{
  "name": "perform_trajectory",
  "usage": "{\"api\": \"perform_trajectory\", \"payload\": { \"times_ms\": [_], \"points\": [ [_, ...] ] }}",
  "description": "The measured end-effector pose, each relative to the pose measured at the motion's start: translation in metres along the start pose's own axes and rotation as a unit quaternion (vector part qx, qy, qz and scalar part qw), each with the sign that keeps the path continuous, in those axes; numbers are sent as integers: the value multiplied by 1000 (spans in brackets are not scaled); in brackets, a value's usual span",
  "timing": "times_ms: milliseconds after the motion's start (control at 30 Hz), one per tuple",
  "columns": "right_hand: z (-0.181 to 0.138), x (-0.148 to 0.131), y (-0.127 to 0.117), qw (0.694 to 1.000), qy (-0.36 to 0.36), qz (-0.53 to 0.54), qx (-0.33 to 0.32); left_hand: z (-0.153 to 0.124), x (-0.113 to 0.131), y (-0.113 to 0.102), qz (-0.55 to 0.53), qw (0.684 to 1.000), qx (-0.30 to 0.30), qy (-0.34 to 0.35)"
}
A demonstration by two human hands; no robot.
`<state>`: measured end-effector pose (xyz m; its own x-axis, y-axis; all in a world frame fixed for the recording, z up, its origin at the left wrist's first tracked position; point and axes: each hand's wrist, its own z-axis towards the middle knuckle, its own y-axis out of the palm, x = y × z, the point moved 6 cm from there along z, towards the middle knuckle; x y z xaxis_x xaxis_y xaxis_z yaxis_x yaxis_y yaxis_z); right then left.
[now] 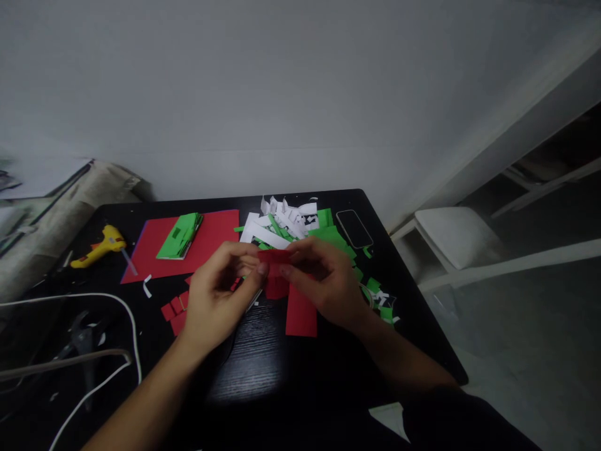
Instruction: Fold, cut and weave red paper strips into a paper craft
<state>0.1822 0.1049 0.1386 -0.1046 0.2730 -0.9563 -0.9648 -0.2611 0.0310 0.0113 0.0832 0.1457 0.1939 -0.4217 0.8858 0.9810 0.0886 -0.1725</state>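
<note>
Over the middle of a black table (263,363), both my hands pinch a small piece of red paper (275,257). My left hand (218,297) grips its left end with fingers curled. My right hand (323,279) grips its right end, thumb and fingers pressed on it. Below the hands lies a red paper strip (300,313), and small red cut pieces (174,312) lie left of my left wrist.
A large red sheet (206,241) with a green folded stack (181,235) lies at the back left. White and green paper scraps (286,225) are piled behind the hands, a phone (354,228) beside them. A yellow glue gun (99,245), scissors (84,344) and white cable (126,326) sit left.
</note>
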Motion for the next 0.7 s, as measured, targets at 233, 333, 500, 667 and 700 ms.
{"api": "perform_trajectory", "payload": {
  "times_ms": [233,333,500,667,700],
  "points": [
    [0,4,1,1000,16,0,7,-2,3,4,-18,1000,-19,2],
    [0,2,1,1000,8,6,3,-3,2,3,2,1000,-22,13],
    [1,1,2,998,7,62,-28,-2,4,0,17,999,-31,33],
    [3,-2,1,995,28,74,-57,-1,8,-3,15,999,-32,38],
    [3,-3,1,996,28,67,-55,-1,9,-3,14,998,-36,40]
  ]
}}
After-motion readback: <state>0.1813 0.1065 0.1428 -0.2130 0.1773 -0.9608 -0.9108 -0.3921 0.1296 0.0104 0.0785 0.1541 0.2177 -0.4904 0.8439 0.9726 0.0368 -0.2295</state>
